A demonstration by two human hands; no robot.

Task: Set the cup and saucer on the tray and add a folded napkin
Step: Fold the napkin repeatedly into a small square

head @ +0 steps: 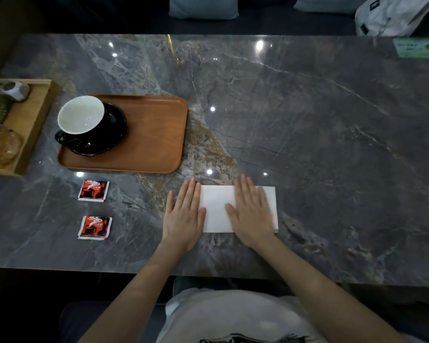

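Note:
A black cup (81,118) with a white inside stands on a black saucer (114,134) at the left end of the brown wooden tray (156,134). A white napkin (216,209), folded into a long rectangle, lies flat on the marble table near the front edge. My left hand (183,214) lies flat with fingers spread, covering the napkin's left end. My right hand (252,214) presses flat on the napkin's right half. Neither hand grips anything.
Two red sachets (94,190) (95,227) lie left of my hands. A light wooden box (32,125) with condiments sits at the far left. A green card (417,47) and a white bag (391,14) are at the far right; cushions (203,7) lie behind the table.

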